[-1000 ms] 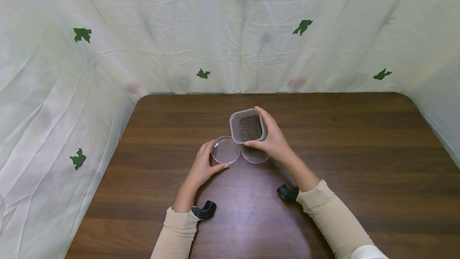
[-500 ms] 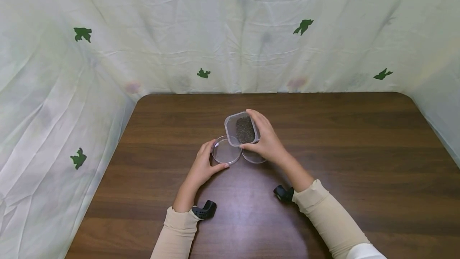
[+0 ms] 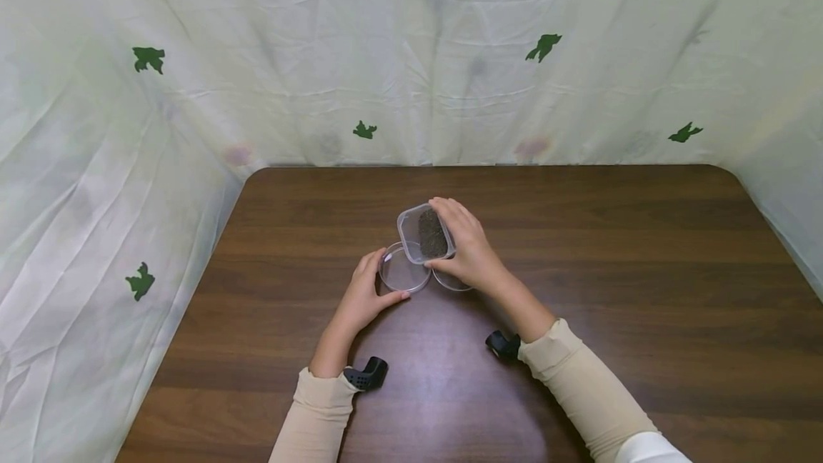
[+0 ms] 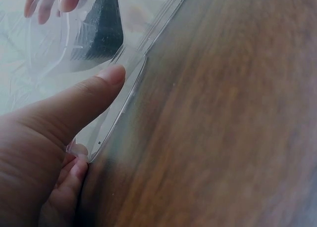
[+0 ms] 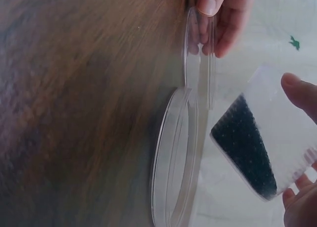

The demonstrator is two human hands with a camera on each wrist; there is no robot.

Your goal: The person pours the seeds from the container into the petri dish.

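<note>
My right hand (image 3: 472,252) grips a clear square plastic container (image 3: 410,228) by its sides, above the table. It tilts toward the left, and dark fine granules (image 3: 434,234) lie banked inside it. Under its lower left corner is a clear round petri dish (image 3: 403,276); the thumb and fingers of my left hand (image 3: 360,300) hold that dish at its rim. A second petri dish (image 3: 452,281) stands right beside the first, partly hidden by the container and my right hand. In the right wrist view, the container (image 5: 265,103) hangs clear of both dishes, its granules sloping.
All of this is on a brown wood-grain table (image 3: 611,270). A pale cloth (image 3: 424,56) with green bird-like shapes hangs behind and along the sides. Each wrist wears a black camera (image 3: 366,375).
My right hand has moved the container left and slightly nearer, over the left petri dish, tilting it further. The granules show more steeply banked. My left hand and both dishes stay put.
</note>
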